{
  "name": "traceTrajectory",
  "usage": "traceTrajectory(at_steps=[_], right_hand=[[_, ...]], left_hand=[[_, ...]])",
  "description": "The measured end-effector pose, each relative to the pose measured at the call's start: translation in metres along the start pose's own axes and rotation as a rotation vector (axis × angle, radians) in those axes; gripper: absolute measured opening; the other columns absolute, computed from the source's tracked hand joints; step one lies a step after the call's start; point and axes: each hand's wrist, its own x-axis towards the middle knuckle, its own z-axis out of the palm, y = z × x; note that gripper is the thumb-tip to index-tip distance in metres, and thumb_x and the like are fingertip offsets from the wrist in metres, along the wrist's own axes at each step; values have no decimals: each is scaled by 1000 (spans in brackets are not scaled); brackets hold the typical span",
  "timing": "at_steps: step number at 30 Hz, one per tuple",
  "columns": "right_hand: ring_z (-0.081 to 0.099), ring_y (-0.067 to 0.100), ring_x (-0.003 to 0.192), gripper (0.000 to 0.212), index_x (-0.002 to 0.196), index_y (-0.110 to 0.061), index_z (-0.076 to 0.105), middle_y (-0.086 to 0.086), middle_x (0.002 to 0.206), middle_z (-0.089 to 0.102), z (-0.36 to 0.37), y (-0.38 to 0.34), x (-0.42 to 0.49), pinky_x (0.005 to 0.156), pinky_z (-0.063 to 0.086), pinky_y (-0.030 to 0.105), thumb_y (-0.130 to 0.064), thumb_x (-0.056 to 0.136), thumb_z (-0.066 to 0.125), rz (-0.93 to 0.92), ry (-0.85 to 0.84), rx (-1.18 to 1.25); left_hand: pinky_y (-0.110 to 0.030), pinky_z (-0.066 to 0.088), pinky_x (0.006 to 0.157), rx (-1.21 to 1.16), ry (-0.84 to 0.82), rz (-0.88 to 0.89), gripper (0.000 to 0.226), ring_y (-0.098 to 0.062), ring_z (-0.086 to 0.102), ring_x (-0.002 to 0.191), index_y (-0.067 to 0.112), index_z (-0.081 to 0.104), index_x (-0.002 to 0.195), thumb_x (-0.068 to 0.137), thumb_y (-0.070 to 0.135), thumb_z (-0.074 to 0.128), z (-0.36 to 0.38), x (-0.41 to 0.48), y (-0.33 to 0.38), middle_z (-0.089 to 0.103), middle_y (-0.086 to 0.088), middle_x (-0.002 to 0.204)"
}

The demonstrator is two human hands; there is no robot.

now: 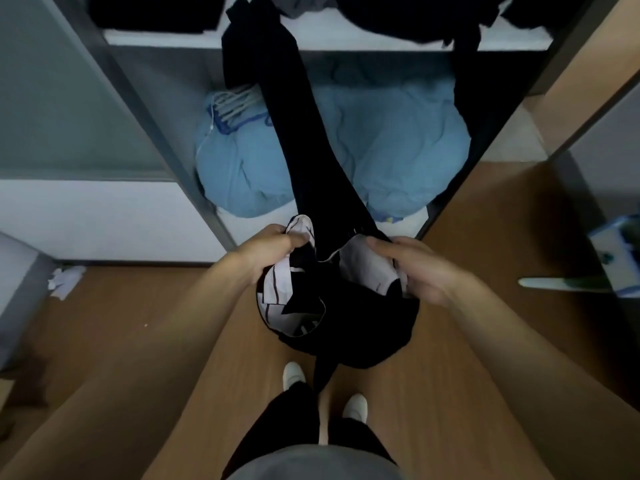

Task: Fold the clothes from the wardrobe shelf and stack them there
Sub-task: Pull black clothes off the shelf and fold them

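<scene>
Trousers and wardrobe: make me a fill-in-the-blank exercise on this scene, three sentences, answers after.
1. The left hand and right hand grip the trousers at the ____.
2. The trouser legs reach up onto a ____ shelf.
3. Hangers lie on a ____ bundle below it.
Missing: waist; white; blue.

Black trousers (304, 143) drape across the shelf (332, 39) opening, above blue bedding (398, 150).

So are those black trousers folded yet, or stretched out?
Not folded. The black trousers stretch in one long length from the shelf down to the waist end, gripped by the left hand and right hand.
</scene>
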Motion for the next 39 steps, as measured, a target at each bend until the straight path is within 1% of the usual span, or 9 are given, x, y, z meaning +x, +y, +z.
traceTrajectory(at_steps=[8,10,14,17,20,22,24,31,39], right_hand=[[75,21,80,38,98,-16,69,6,92,78,8,15,-12,78,61,36,-51,98,54,104,383,405],[71,26,96,43,95,-15,67,11,113,72,8,10,-20,95,56,44,-55,97,53,84,501,286],[64,13,81,46,108,-10,67,1,104,69,15,-1,-32,66,53,21,-52,98,52,-134,676,7],[57,15,77,50,101,0,67,1,98,66,31,-16,-40,76,52,33,-49,96,57,-250,689,-114],[67,26,82,62,104,13,62,15,105,72,55,-29,-43,85,51,47,-48,96,58,-325,695,-200],[67,28,67,55,82,7,64,10,80,75,65,-34,-42,68,54,44,-46,95,61,-369,667,-245],[37,11,36,53,53,-15,42,-10,43,43,67,-37,-42,41,32,26,-38,94,66,-423,627,-356],[67,29,88,15,100,-22,74,3,94,74,59,-32,-32,70,45,32,-20,93,60,-510,892,-1239],[66,25,58,41,67,-11,60,9,67,65,51,-37,-18,59,57,36,-35,100,54,-164,791,-456]], left_hand=[[-24,58,64,-70,-52,29,11,-22,73,77,7,73,91,91,17,68,7,-20,-14,77,-13,89],[-31,57,76,-52,-63,53,17,-25,72,83,6,73,93,92,23,69,-3,-21,-9,76,-16,95],[-27,53,80,180,-40,162,29,-21,67,83,3,74,96,91,31,71,-41,-20,-9,75,-12,95],[-10,44,68,442,30,251,18,-10,62,83,16,72,95,91,33,71,-75,-14,-17,70,4,91],[-24,44,70,443,127,256,17,-19,59,82,8,69,97,93,25,69,-99,2,-36,66,-5,88],[-26,41,61,460,192,229,19,-24,58,74,10,64,85,96,26,64,-111,11,-49,64,-7,75],[-31,45,70,609,316,179,21,-31,64,86,16,64,89,96,35,60,-123,18,-57,69,-10,88],[-38,44,74,821,585,277,22,-43,63,95,12,65,94,97,33,58,-154,27,-47,67,-22,104],[-26,44,71,202,281,320,26,-23,60,83,3,69,91,97,26,61,-131,13,-3,66,-14,91]])
